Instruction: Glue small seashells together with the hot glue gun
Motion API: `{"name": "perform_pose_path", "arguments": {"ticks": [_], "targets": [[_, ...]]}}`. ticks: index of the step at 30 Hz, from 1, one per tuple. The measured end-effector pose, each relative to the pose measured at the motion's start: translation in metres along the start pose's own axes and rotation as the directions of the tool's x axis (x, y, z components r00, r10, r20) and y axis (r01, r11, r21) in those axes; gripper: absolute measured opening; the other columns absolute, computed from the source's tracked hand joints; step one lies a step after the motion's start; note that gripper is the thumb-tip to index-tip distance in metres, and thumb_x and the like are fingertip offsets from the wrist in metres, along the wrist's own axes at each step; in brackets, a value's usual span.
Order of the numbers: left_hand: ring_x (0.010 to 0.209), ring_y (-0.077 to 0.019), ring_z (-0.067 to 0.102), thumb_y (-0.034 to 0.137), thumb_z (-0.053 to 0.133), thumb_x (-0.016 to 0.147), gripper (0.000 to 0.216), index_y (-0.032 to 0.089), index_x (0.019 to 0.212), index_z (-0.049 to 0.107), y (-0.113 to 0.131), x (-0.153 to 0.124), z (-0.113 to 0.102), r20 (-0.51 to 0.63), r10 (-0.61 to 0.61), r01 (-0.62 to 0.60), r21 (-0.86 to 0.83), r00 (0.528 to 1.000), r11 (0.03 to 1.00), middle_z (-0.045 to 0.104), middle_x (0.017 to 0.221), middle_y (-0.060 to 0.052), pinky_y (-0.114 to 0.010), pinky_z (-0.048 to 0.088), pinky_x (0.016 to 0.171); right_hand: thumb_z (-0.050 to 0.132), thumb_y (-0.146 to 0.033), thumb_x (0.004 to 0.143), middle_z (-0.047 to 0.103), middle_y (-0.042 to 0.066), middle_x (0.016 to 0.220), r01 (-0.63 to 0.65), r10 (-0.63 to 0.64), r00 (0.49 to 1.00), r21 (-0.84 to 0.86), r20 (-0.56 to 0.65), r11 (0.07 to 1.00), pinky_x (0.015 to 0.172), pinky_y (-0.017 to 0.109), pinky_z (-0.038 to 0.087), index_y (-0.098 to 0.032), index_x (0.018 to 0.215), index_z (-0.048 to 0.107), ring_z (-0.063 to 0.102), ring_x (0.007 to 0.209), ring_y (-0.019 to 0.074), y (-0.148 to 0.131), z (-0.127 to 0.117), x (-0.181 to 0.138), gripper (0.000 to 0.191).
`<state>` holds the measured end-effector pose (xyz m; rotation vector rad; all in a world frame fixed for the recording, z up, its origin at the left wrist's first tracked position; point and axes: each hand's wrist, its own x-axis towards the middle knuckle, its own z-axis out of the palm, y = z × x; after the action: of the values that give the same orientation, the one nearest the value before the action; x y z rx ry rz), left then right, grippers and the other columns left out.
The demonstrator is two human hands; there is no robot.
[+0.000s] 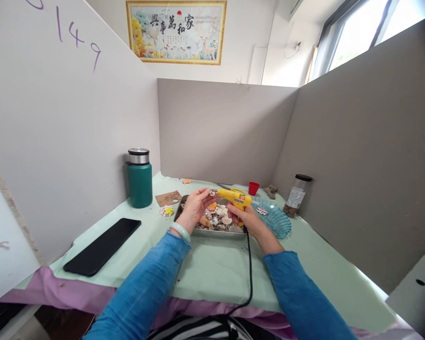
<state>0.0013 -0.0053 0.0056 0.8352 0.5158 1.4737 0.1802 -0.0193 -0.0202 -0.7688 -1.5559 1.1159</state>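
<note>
In my right hand is a yellow hot glue gun, its nozzle turned to the left and its black cord hanging toward me. My left hand pinches a small shell right at the nozzle tip. Both hands are above a metal tray filled with mixed seashells. A pale bangle circles my left wrist. Whether glue is on the shell is too small to tell.
A green bottle and a black phone are on the left. Near the tray lie a cardboard piece and a decorated disc. To the right are a blue glass plate, a red cup and a leaning jar.
</note>
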Motion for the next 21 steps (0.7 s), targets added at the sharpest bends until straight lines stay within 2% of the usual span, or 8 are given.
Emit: {"name": "perform_pose_path", "arguments": {"ticks": [8, 15, 21], "targets": [[0.07, -0.0153, 0.067, 0.012, 0.064, 0.077, 0.009, 0.01, 0.084, 0.06, -0.0007, 0.0002, -0.0004, 0.003, 0.003, -0.003, 0.0, 1.0, 1.0, 0.068, 0.075, -0.008, -0.028, 0.053, 0.075, 0.066, -0.047, 0.074, 0.058, -0.001, 0.06, 0.002, -0.002, 1.0, 0.0, 0.0, 1.0, 0.039, 0.022, 0.033, -0.019, 0.078, 0.059, 0.04, 0.04, 0.0066, 0.0048, -0.0023, 0.0027, 0.029], [0.07, -0.0154, 0.067, 0.009, 0.064, 0.075, 0.008, 0.01, 0.082, 0.06, -0.0008, 0.0018, -0.0011, -0.012, 0.017, -0.017, -0.025, 1.0, 1.0, 0.068, 0.076, -0.007, -0.028, 0.053, 0.074, 0.066, -0.045, 0.075, 0.057, -0.002, 0.058, -0.007, 0.007, 0.999, 0.005, 0.052, 1.0, 0.038, 0.022, 0.033, -0.019, 0.077, 0.059, 0.041, 0.039, 0.0068, 0.0024, -0.002, 0.0017, 0.027], [0.07, -0.0157, 0.067, 0.011, 0.062, 0.078, 0.004, 0.01, 0.082, 0.06, -0.0006, 0.0016, -0.001, -0.002, 0.016, -0.016, -0.017, 1.0, 1.0, 0.068, 0.075, -0.008, -0.029, 0.053, 0.075, 0.066, -0.046, 0.075, 0.057, -0.001, 0.06, 0.008, -0.008, 1.0, 0.014, 0.005, 1.0, 0.039, 0.022, 0.033, -0.019, 0.076, 0.058, 0.04, 0.04, 0.0062, 0.005, -0.0028, 0.0028, 0.028]]}}
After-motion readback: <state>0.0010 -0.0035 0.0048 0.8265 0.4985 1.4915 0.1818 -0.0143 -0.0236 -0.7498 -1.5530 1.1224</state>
